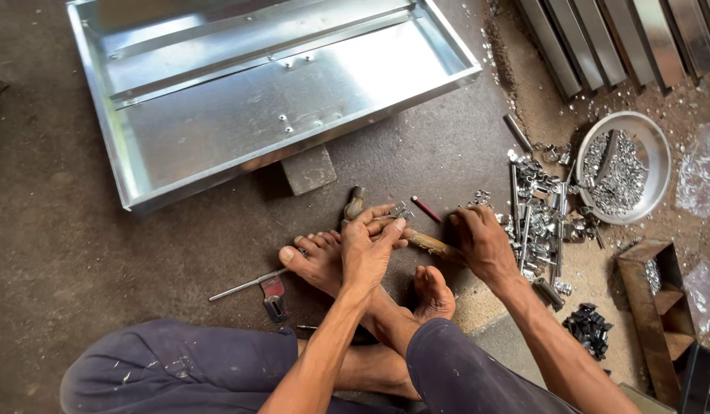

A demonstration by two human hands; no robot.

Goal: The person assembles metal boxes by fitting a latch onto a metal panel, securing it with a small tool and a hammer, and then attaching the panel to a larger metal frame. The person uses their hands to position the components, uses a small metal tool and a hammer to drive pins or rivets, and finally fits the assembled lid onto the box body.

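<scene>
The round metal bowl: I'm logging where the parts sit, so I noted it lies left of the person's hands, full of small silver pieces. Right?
Not quite. The head view shows the round metal bowl right of both hands, beyond the right hand. It does hold small silver pieces.

Soft daylight falls from above; glare whitens the metal tray point(294, 84), shadows stay faint, and focus holds throughout.

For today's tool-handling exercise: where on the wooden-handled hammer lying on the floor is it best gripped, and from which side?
Probably the hammer is best gripped on its wooden handle near the free end, coming from the right, where the right hand already rests. The metal head lies under the left hand, and the shaft offers a long graspable length.
</scene>
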